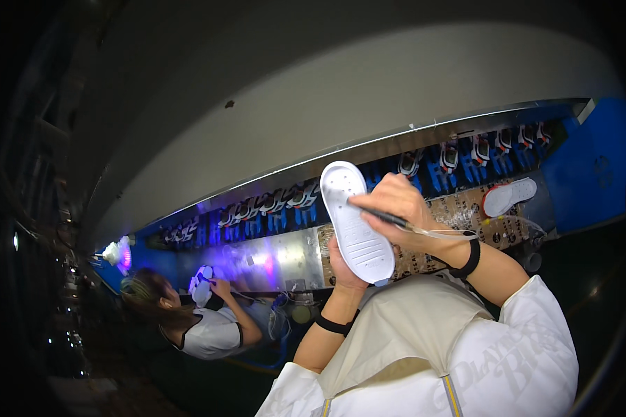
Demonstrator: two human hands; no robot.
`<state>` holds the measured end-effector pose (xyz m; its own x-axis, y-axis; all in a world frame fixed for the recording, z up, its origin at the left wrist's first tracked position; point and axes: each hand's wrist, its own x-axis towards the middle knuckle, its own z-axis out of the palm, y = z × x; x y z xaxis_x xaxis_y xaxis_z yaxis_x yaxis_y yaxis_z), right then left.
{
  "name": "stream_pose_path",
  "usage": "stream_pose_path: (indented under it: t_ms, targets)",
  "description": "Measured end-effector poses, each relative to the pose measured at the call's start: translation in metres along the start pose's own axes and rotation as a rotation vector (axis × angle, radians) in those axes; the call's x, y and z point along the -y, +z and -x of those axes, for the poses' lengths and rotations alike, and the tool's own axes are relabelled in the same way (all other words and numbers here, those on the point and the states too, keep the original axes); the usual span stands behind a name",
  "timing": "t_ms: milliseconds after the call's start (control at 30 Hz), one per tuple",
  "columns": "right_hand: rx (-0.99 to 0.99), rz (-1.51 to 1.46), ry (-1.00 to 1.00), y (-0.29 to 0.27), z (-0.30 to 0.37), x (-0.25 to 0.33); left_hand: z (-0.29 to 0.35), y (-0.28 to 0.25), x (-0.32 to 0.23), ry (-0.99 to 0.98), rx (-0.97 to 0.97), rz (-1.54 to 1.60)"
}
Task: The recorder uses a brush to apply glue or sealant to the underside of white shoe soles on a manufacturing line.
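Nearest, cream apron and white sleeves at the lower edge, black bands on both wrists. Left hand raised from below, fingers clenched round the lower end of a white sole — held upright above the bench, tread side toward the camera. Right hand just beside and partly over the sole, fingers pinched shut on a thin dark tool lying across the tread, its tip touching the sole; a clear tube trailing from the tool past the wrist. Behind, brown patterned boards on the bench, a second white sole lying flat to the right. Farther back, a long row of shoes on blue holders. Far left — another person, also holding a white sole, under violet light.
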<state>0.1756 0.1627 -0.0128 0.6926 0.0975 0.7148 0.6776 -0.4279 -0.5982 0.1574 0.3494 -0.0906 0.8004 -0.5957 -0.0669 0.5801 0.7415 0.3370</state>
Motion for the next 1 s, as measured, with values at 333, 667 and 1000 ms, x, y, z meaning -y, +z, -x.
stream_pose_path:
  t_ms: [333,667,1000]
  targets:
    - [0.152,0.08,-0.018,0.005,0.003,0.01,0.0,0.01,-0.008,0.115,-0.164,0.021]
    - [0.366,-0.085,-0.203,0.005,-0.002,0.023,-0.005,0.006,-0.026,0.191,-0.083,-0.03]
    - [0.669,-0.363,-0.338,-0.003,-0.009,0.041,-0.005,0.047,-0.062,0.091,0.035,0.014]
